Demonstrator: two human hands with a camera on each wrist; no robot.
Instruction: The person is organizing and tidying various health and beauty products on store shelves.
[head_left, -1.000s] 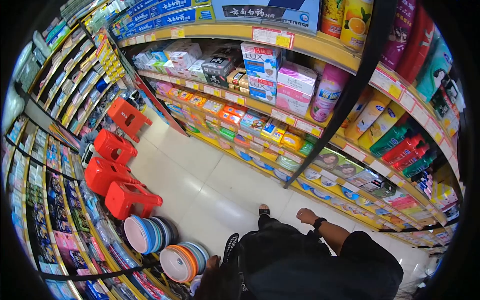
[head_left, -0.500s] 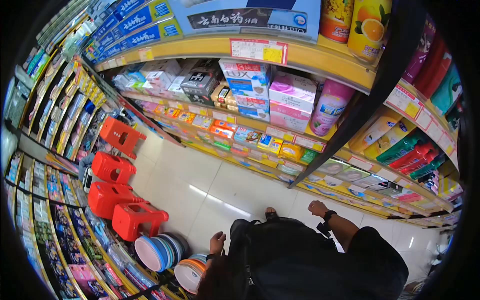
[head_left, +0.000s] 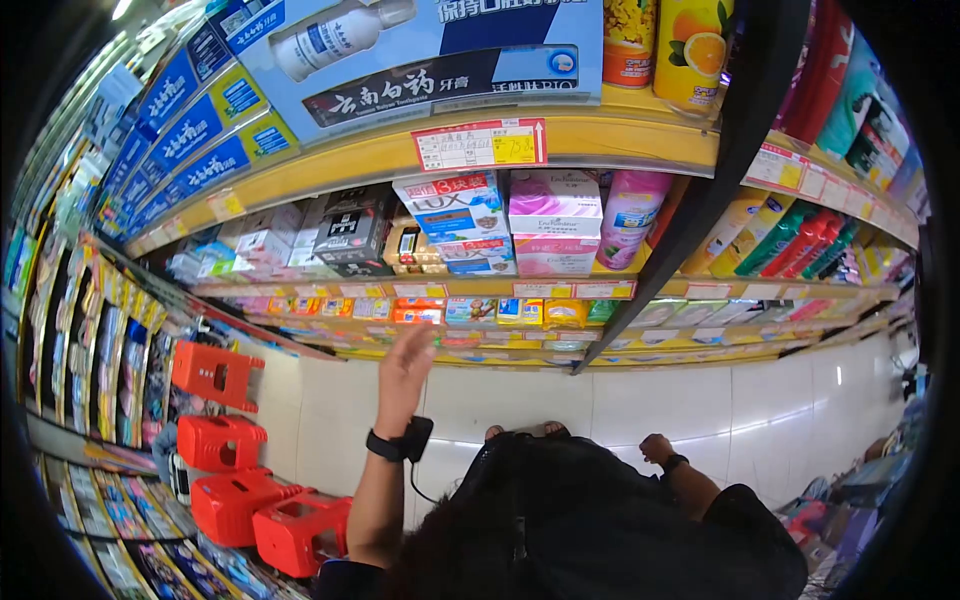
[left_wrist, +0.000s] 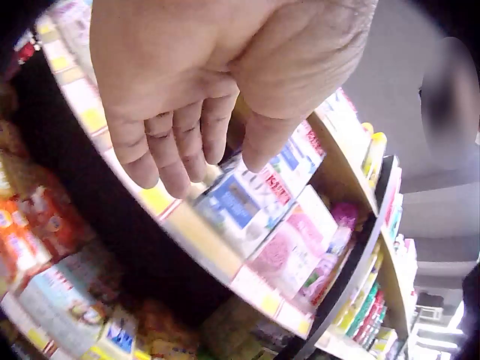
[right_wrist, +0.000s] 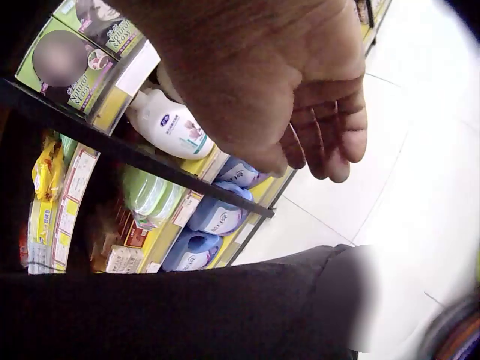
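Note:
My left hand (head_left: 403, 372) is raised in front of the shelves, holding nothing, its fingers relaxed. In the left wrist view its fingertips overlap the shelf edge beside a blue and white LUX soap box (left_wrist: 244, 202). Right of that box stand pink and white boxes (head_left: 555, 222) and a pink spray can (head_left: 632, 215). Wrapped soap packs (head_left: 418, 311) line the shelf below. Low at my side hangs my right hand (head_left: 657, 450), loosely curled and holding nothing. The right wrist view shows it beside lower shelves with a white pump bottle (right_wrist: 174, 124) and blue bottles (right_wrist: 217, 217).
Large toothpaste boxes (head_left: 205, 150) fill the upper shelf at left. A dark post (head_left: 690, 210) divides the shelving. Several red plastic stools (head_left: 222, 443) stand along the left side of the tiled floor (head_left: 500, 395).
The left hand has risen from low beside the basins to in front of the soap shelves. The view has turned and moved nearer the shelving. The right hand stays low at the side.

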